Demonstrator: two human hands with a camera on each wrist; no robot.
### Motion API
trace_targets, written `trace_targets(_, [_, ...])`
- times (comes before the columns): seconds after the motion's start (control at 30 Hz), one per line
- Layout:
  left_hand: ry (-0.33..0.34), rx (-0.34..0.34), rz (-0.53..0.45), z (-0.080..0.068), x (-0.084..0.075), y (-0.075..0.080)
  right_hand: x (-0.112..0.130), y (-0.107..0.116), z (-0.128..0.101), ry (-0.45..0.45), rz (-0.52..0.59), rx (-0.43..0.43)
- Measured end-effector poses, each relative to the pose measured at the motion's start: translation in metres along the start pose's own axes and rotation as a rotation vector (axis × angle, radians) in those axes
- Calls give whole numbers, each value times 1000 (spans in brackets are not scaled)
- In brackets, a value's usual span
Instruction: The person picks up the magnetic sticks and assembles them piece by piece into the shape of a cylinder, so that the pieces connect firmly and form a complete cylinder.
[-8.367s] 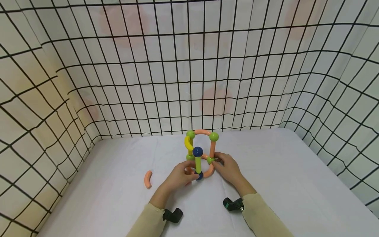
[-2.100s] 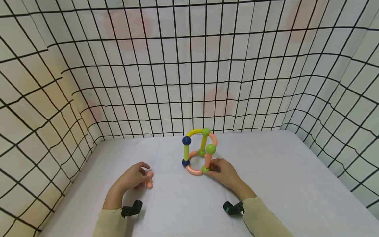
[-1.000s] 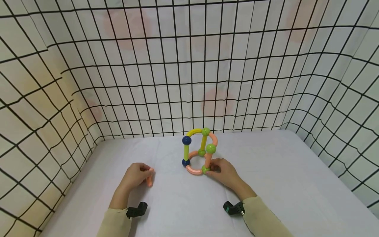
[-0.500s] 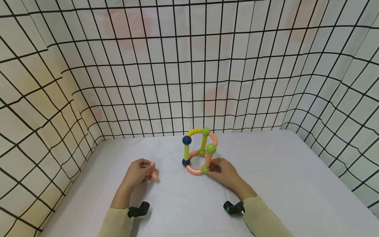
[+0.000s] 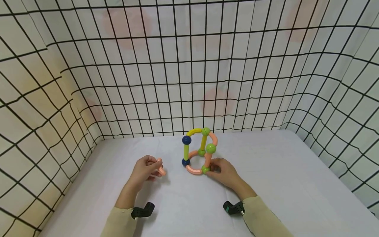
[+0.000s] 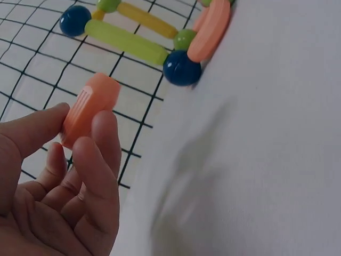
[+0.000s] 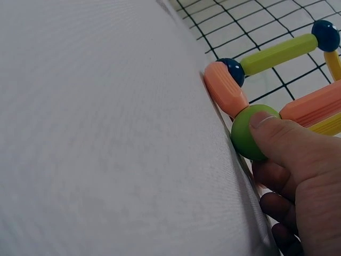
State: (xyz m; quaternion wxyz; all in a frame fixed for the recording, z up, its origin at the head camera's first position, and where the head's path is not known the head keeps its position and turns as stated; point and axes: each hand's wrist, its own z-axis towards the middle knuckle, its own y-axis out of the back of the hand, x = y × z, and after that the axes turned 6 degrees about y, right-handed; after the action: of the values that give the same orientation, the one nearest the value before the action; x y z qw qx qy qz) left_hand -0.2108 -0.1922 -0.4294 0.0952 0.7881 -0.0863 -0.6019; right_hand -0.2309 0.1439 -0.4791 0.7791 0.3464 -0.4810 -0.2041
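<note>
My left hand (image 5: 145, 171) pinches a curved orange rod (image 5: 161, 167) between thumb and fingers, off the table and left of the built frame. In the left wrist view the orange rod (image 6: 88, 109) shows ridges on its side. The frame of rods and balls stands on the table: a lime rod (image 5: 186, 152) joins two navy balls, and a yellow curved rod (image 5: 194, 131) and an orange curved rod (image 5: 213, 138) run along the top. My right hand (image 5: 225, 172) grips the green ball (image 7: 248, 130) at the frame's front lower corner, thumb on top of it.
The frame stands on a white cloth-covered table (image 5: 266, 184). A white backdrop with a black grid (image 5: 177, 72) encloses the back and both sides. Each wrist carries a black camera, such as the left one (image 5: 143, 210).
Earlier the left hand was on the frame, then moved to the loose orange rod at left, picked it up and brought it rightward. The frame was turned; lately the right hand holds still.
</note>
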Motion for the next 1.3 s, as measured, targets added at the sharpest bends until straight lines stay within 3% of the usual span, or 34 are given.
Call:
trace_targets(0.2, [22, 42, -61, -3, -5, -10, -1, 0, 0, 2, -1, 0])
trace_targets(0.63, [48, 59, -186, -5, -17, -32, 1, 1, -1, -30, 17, 15])
trace_targets(1.1, [-5, 49, -275, -11, -34, -54, 1, 1, 0, -35, 18, 5])
trace_targets(1.3, [-39, 82, -336, -12, -42, -66, 0, -1, 1, -29, 10, -5])
